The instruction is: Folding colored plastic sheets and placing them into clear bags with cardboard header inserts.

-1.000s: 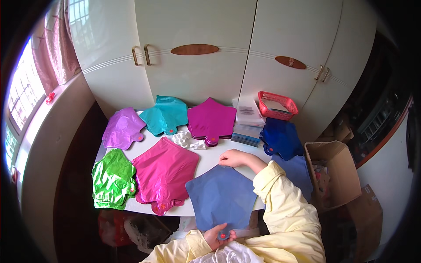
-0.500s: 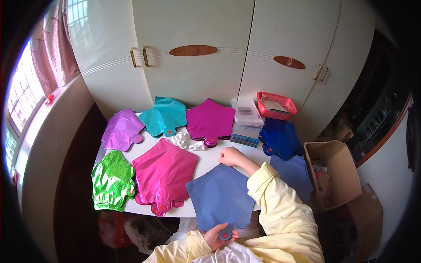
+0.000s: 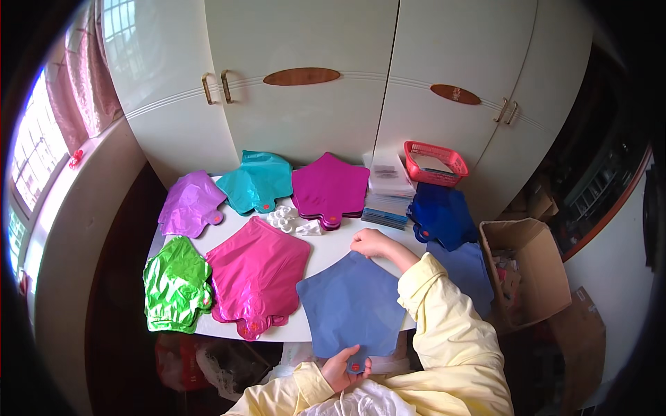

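Note:
A flat, dull-blue star-shaped foil balloon (image 3: 352, 305) is stretched between my hands at the table's near edge. My right hand (image 3: 371, 243) pinches its top point. Its round tab with a red mark hangs over the near edge, where my left hand (image 3: 343, 369) holds it with the thumb on the upper side. Just left of it lies a pile of pink star balloons (image 3: 260, 277). Beyond my right hand is a stack of flat cards or bags (image 3: 388, 187), beside a dark blue pile of star balloons (image 3: 444, 215).
Along the white table (image 3: 322, 260) lie more piles: green (image 3: 175, 284), lilac (image 3: 191, 203), teal (image 3: 255, 182) and magenta (image 3: 329, 186). White small parts (image 3: 283, 218) sit mid-table. A red basket (image 3: 436, 166) stands at the back, a cardboard box (image 3: 527, 277) at the right, cabinet doors (image 3: 298, 125) behind.
The blue balloon's top point has risen slightly in my right hand and its sheet looks tauter. My left hand still holds the tab, with its fingers slightly shifted.

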